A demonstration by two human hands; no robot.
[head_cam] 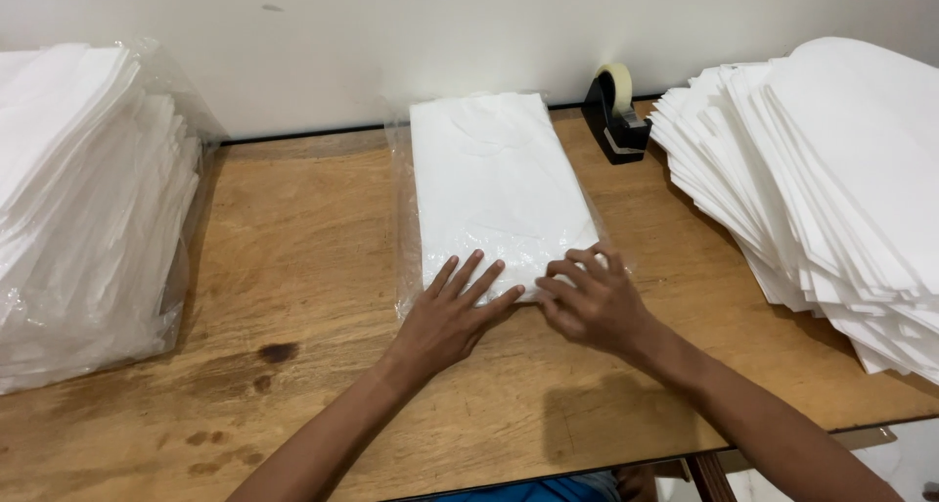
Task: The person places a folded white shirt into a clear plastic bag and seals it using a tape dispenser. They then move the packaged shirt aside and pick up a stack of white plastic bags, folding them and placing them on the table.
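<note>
A flat white folded item inside a clear plastic bag (494, 174) lies lengthwise in the middle of the wooden table (293, 257). My left hand (452, 311) rests flat on the near end of the bag, fingers spread. My right hand (590, 301) is beside it at the near right corner, fingers curled onto the plastic edge there.
A tall stack of bagged white items (83, 208) fills the left side. A fanned pile of unbagged white folded items (831, 179) covers the right side. A black tape dispenser (616, 115) stands at the back by the wall.
</note>
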